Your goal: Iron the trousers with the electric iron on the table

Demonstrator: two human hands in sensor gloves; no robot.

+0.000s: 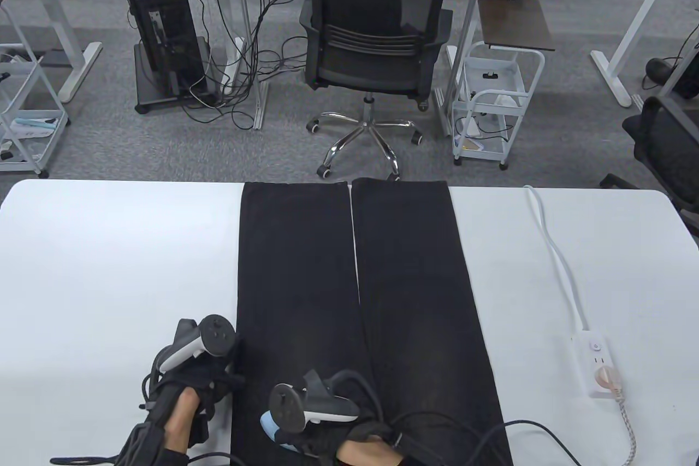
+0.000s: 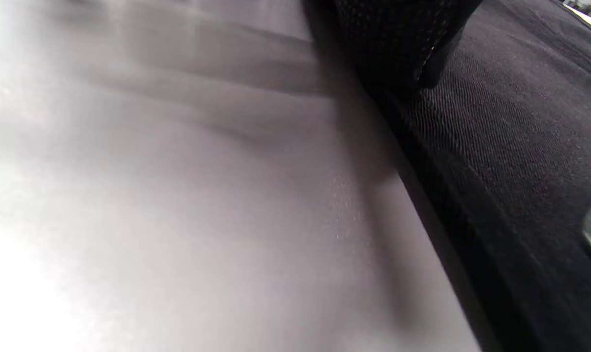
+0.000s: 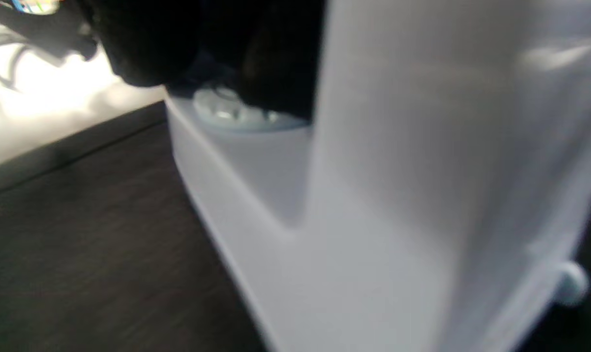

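the white table [image 1: 109,269] is carrying the black trousers [image 1: 415,280], which are lying flat with their long axis running from the near edge toward the far edge, both legs side by side with a thin gap between them. the remaining cloth is lying ahead of both hands, so the coming stroke is judged to run away from the person along the left leg. the electric iron [image 3: 373,205] is sitting on the near end of that leg, showing in the table view only as a pale blue tip [image 1: 271,426] under the right hand [image 1: 322,422]; the right hand is gripping it, its fingers appearing wrapped at the handle in the blurred right wrist view. the left hand [image 1: 188,378] is resting at the left edge of the trousers, a fingertip [image 2: 403,49] touching the cloth; its spread cannot be told. the power strip [image 1: 598,365] and its white cable [image 1: 557,258] are lying well apart on the right; the braided cord [image 1: 628,428] is leaving it toward the near edge, clear of the path
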